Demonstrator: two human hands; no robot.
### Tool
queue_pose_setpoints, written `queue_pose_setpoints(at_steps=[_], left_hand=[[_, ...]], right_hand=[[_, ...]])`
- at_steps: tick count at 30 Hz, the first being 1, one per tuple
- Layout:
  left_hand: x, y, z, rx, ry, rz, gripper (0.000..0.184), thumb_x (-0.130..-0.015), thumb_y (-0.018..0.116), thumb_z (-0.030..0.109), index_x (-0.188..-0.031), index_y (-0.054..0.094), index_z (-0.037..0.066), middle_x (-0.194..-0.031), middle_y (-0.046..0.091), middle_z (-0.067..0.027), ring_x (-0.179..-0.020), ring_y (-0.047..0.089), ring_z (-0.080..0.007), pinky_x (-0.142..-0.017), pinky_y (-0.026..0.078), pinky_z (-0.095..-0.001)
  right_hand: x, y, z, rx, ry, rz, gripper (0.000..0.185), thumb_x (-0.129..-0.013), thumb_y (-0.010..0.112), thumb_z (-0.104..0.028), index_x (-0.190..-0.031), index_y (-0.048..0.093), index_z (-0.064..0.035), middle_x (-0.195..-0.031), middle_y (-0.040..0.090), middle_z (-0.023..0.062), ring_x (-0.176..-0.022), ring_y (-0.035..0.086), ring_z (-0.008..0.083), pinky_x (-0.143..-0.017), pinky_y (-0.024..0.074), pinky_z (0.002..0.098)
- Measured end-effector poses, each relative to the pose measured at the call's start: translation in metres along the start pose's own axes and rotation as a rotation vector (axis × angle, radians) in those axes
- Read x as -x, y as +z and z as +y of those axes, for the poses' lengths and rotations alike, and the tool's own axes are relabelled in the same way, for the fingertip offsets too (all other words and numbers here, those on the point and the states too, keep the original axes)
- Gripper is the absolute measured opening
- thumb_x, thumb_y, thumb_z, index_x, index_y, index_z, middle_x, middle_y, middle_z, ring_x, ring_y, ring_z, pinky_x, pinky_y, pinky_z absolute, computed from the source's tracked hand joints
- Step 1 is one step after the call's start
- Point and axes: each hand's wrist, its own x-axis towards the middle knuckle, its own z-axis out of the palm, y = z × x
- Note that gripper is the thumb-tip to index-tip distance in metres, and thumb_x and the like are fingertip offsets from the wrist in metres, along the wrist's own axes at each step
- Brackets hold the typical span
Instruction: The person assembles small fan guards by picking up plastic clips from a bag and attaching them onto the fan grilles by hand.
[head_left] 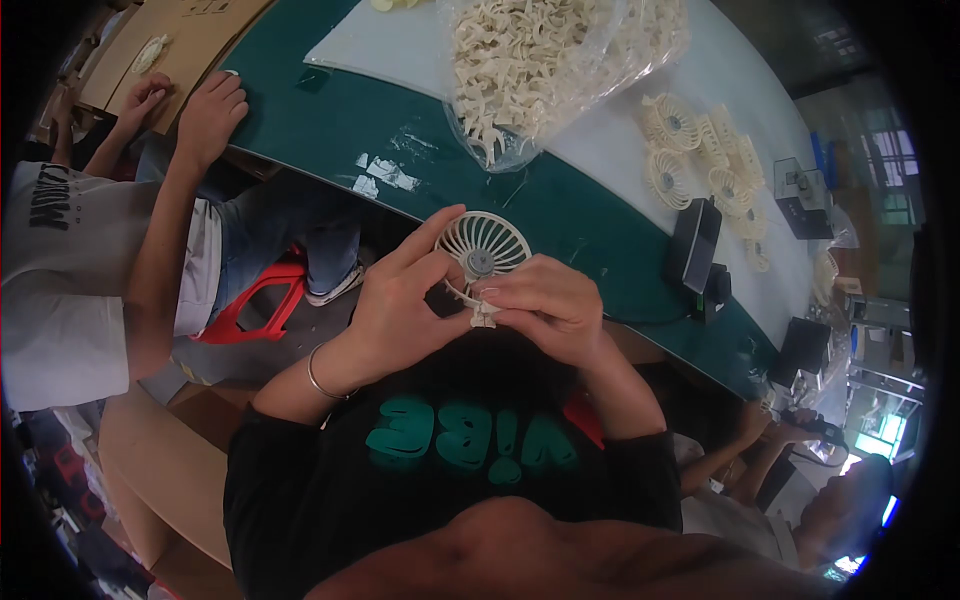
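Observation:
Both my hands hold one cream plastic fan housing (508, 236), a round slatted grille with a grey hub at its centre, just past the table's near edge. My left hand (405, 295) grips its left rim, fingers and thumb closed around it. My right hand (550, 305) pinches the housing's lower end, where a small cream bracket-like piece (483, 318) sticks out between the fingertips. Whether that piece is separate or part of the housing I cannot tell. Fingers hide part of the lower rim.
A clear plastic bag (530, 70) of small curved cream parts lies on the green table (420, 150). Several more fan housings (700, 150) are piled at the right, near a black box-shaped device (693, 243). Another person's hand (212, 115) rests at the table's left, beside a red stool (262, 300).

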Motion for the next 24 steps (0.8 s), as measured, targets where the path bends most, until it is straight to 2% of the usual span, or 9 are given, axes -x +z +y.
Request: queue_pose_setpoints(at_steps=[2,4,8,15,17,21,23,24], left_hand=[[-0.002,0.0,0.0,-0.01,0.042,0.009,0.03,-0.067,0.088,0.006,-0.08,0.062,0.002,-0.147,0.055,-0.0267,-0.115,0.07,-0.0382,-0.086,0.059,-0.0369],[-0.001,-0.001,0.0,-0.011,0.019,0.002,0.03,-0.067,0.088,0.006,-0.08,0.062,0.002,-0.148,0.055,-0.0268,-0.116,0.069,-0.0385,-0.086,0.059,-0.0369],[-0.002,-0.002,-0.002,-0.014,0.022,0.005,0.03,-0.067,0.088,0.006,-0.079,0.061,0.002,-0.148,0.054,-0.0268,-0.117,0.069,-0.0386,-0.087,0.059,-0.0369],[-0.004,-0.005,0.0,0.04,-0.027,-0.01,0.03,-0.067,0.089,0.007,-0.081,0.064,0.0,-0.145,0.057,-0.0263,-0.118,0.069,-0.0376,-0.086,0.059,-0.0374],[-0.005,-0.005,0.001,0.059,-0.124,-0.082,0.031,-0.067,0.091,0.005,-0.08,0.063,0.0,-0.146,0.058,-0.026,-0.123,0.068,-0.0317,-0.094,0.055,-0.0351],[-0.011,-0.008,-0.005,0.169,-0.236,-0.208,0.031,-0.066,0.09,0.003,-0.08,0.062,0.0,-0.144,0.06,-0.0234,-0.122,0.068,-0.0261,-0.091,0.056,-0.0326],[-0.014,-0.009,-0.004,0.28,-0.494,-0.246,0.03,-0.067,0.089,0.001,-0.08,0.061,0.0,-0.143,0.061,-0.0204,-0.118,0.067,-0.0198,-0.088,0.055,-0.0299],[-0.014,-0.007,-0.008,0.278,-0.489,-0.247,0.03,-0.067,0.089,0.001,-0.08,0.061,0.0,-0.143,0.061,-0.0204,-0.118,0.067,-0.0198,-0.088,0.055,-0.0299]], right_hand=[[0.0,0.001,-0.003,0.003,-0.033,0.034,0.027,-0.078,0.086,-0.006,-0.104,0.079,-0.0047,-0.104,0.079,0.0106,-0.093,0.075,0.0235,-0.08,0.0537,0.033],[0.0,0.004,-0.007,0.12,-0.04,0.04,0.031,-0.077,0.087,-0.007,-0.106,0.08,-0.0094,-0.108,0.079,0.0058,-0.091,0.073,0.0212,-0.079,0.0569,0.0316],[-0.003,0.005,-0.009,0.142,-0.066,0.043,0.03,-0.076,0.088,-0.009,-0.105,0.08,-0.0093,-0.106,0.079,0.0054,-0.088,0.072,0.0208,-0.077,0.0572,0.0312],[-0.004,0.009,-0.002,0.273,-0.248,0.026,0.032,-0.073,0.089,-0.012,-0.102,0.075,-0.0085,-0.106,0.077,0.0062,-0.084,0.073,0.0215,-0.067,0.0585,0.0293],[-0.004,0.01,0.0,0.3,-0.289,0.028,0.031,-0.073,0.089,-0.012,-0.1,0.074,-0.0075,-0.106,0.076,0.0073,-0.082,0.073,0.0217,-0.065,0.0588,0.029],[-0.008,0.01,-0.007,0.323,-0.261,0.045,0.029,-0.073,0.089,-0.01,-0.096,0.072,-0.0046,-0.102,0.076,0.0087,-0.079,0.074,0.0218,-0.064,0.0598,0.0296],[-0.01,0.012,-0.008,0.321,-0.242,0.07,0.029,-0.073,0.089,-0.01,-0.096,0.072,-0.0041,-0.1,0.076,0.0086,-0.079,0.074,0.0219,-0.064,0.06,0.0296],[-0.01,0.015,-0.007,0.339,-0.241,0.099,0.028,-0.073,0.089,-0.011,-0.095,0.073,-0.0046,-0.098,0.077,0.0078,-0.08,0.075,0.0215,-0.065,0.0604,0.0296]])
